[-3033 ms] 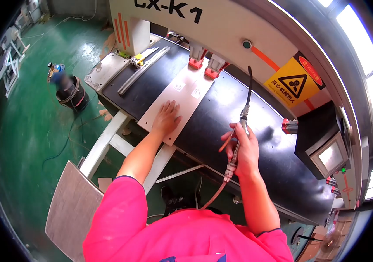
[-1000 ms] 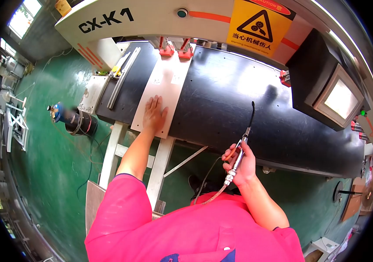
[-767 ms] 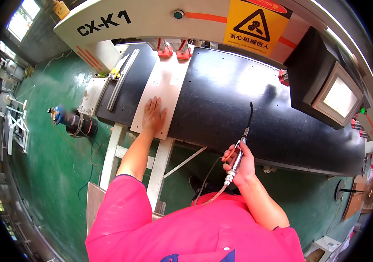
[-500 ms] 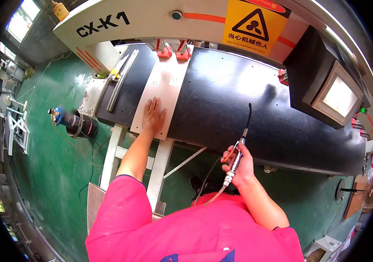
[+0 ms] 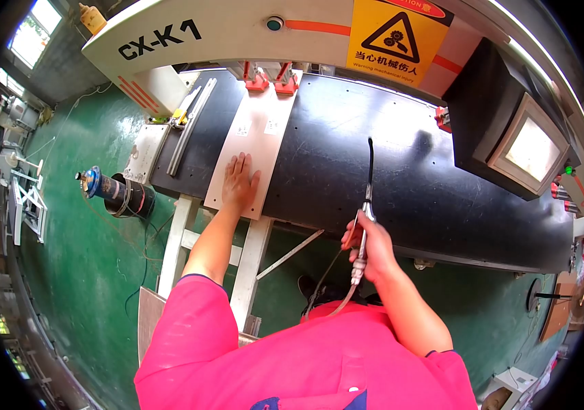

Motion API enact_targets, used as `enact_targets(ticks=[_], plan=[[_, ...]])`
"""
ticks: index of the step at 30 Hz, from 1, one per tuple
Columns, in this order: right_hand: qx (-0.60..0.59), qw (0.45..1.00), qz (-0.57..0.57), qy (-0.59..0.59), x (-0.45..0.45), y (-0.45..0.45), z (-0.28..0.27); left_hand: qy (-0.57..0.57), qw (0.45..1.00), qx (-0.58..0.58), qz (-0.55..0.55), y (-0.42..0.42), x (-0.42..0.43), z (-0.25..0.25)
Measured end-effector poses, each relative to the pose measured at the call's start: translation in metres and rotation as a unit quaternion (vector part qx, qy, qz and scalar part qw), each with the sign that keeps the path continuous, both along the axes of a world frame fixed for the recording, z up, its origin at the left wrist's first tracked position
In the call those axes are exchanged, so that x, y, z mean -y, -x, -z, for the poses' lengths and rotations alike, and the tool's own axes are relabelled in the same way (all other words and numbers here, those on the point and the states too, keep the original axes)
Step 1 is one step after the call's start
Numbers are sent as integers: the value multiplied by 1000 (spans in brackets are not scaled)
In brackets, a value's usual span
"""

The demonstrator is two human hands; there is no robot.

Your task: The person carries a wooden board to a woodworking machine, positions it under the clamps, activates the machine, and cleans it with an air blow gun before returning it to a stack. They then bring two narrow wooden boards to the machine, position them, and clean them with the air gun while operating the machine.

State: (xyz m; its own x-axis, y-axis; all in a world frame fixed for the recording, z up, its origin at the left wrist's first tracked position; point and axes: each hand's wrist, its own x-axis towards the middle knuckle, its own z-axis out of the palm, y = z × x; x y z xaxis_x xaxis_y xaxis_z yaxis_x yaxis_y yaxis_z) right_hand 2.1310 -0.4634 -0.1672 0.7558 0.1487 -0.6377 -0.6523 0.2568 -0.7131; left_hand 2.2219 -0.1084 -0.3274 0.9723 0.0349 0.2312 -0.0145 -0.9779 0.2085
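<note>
My left hand (image 5: pixel 240 183) lies flat, fingers stretched out, on a long pinkish-tan panel (image 5: pixel 262 140). The panel's far end sits under two red clamps (image 5: pixel 258 83) of the machine, and two small white labels (image 5: pixel 244 128) are stuck on it. In my right hand (image 5: pixel 374 247) is an air blow gun (image 5: pixel 367 212) with a metal body and a thin black nozzle pointing away over the black table (image 5: pixel 333 157). A hose (image 5: pixel 348 298) runs from its lower end towards my body.
The white machine beam (image 5: pixel 230 34) crosses above the table's far side, with a yellow warning sign (image 5: pixel 398 41). A monitor in a black housing (image 5: pixel 528 140) hangs at right. Metal strips (image 5: pixel 191 126) lie left of the panel. A black bucket (image 5: pixel 130 197) stands on the green floor.
My right hand has moved slightly left, and the blow gun's nozzle has swung left and farther over the table. My left hand stays on the panel.
</note>
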Motion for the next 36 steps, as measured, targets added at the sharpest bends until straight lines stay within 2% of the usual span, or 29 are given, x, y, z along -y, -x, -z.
enact_targets(ticks=[3,5,14,26,31,36], plan=[[90,986,-27,140,9,-26,-8,-4,1000,-2,0,-1,-1,1],[96,981,-50,160,18,-39,-14,-8,1000,-1,0,-1,-2,2],[-14,986,-151,74,3,-21,10,-7,1000,-1,1,0,-1,3],[-24,976,-202,72,-13,-10,9,1,1000,10,8,-2,0,2],[9,965,-241,103,-20,-2,-7,10,1000,18,15,0,-2,1],[-4,957,-277,90,-29,6,-6,-2,1000,-10,-6,0,-2,3]])
